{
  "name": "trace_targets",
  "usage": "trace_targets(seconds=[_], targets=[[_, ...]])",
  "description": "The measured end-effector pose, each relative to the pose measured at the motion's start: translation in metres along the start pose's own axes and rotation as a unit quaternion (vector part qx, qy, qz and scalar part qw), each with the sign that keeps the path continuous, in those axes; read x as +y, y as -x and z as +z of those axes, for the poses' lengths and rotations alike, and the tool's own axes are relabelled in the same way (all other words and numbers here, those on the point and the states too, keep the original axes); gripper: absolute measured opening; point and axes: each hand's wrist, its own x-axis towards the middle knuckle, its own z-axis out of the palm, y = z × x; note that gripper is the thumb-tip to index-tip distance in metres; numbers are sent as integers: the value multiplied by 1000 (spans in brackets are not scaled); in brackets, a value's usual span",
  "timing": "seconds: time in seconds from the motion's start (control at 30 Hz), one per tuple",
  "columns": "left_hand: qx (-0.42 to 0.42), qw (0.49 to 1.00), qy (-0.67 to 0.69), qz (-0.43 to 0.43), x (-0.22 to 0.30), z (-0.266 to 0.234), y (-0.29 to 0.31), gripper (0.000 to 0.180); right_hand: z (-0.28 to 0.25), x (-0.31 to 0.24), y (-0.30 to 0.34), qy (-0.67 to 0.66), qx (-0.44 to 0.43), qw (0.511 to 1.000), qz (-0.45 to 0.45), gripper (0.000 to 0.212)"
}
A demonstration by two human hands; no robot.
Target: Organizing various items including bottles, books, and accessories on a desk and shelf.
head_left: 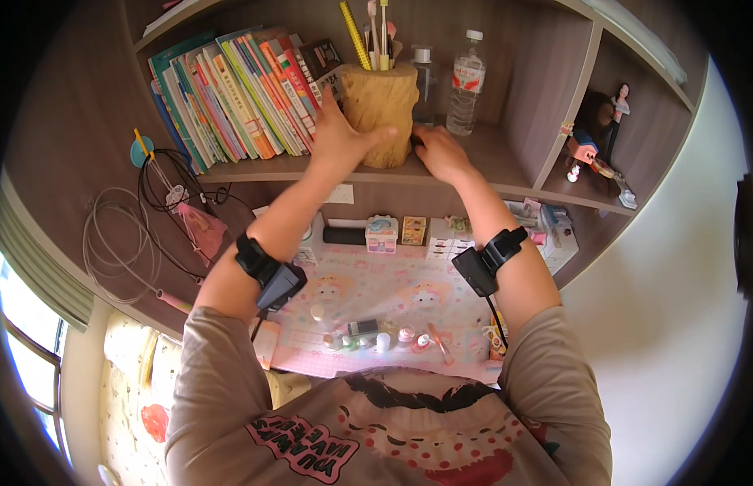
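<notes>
Head view: the left hand [337, 136], fingers spread and thumb out, presses flat against the left side of the tan stump-shaped wooden pen holder [381, 109] at the upper middle of the frame. The right hand [439, 151] rests on the shelf at the holder's lower right, fingers curled toward its base; whether it pinches anything cannot be told. A yellow ruler [354, 35] and pens stand in the holder. Left of it leans a row of colourful books [238, 93]; right of it stands a clear plastic bottle [466, 83]. Both sit on the brown wooden shelf [506, 158].
</notes>
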Motion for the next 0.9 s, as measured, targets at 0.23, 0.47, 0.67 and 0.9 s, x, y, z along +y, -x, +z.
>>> trace_targets(seconds=[0.23, 0.47, 0.67, 0.9], targets=[[-50, 993, 34, -99, 1, 28, 18, 129, 2, 8, -13, -36, -52, 998, 26, 74], [-46, 984, -60, -161, 18, 35, 23, 131, 0, -1, -16, -53, -78, 993, 76, 71], [-60, 987, -10, -150, 9, 51, 16, 131, 1, 5, -16, -62, -52, 993, 85, 73], [-24, 995, 65, -75, -25, 71, 6, 130, -12, -11, -4, -50, -48, 994, 83, 76]])
